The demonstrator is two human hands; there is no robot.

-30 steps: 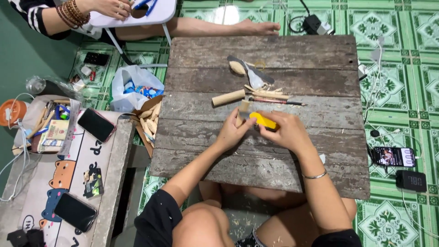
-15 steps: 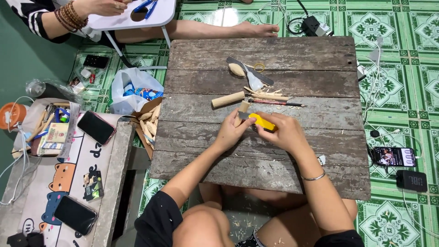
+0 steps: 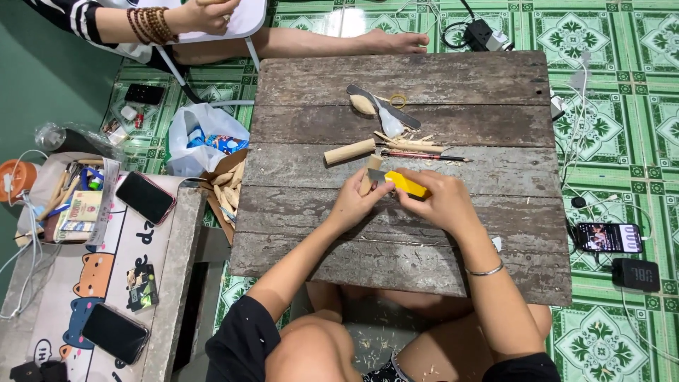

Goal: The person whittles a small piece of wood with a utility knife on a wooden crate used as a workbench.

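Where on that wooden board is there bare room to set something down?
The wooden board is bare along its near planks below the left hand and right hand, and at the far right corner. It is crowded mid-board around the wooden dowel, shavings and red pencil.

Screens and packages around the wooden bench

On the side table at left lie two dark-screened phones [image 3: 145, 197] [image 3: 114, 332] and a flat printed packet [image 3: 80, 210]; a white plastic bag [image 3: 200, 134] with blue packs sits on the floor; right, a lit phone [image 3: 609, 238] beside a small black digital clock [image 3: 636, 274].
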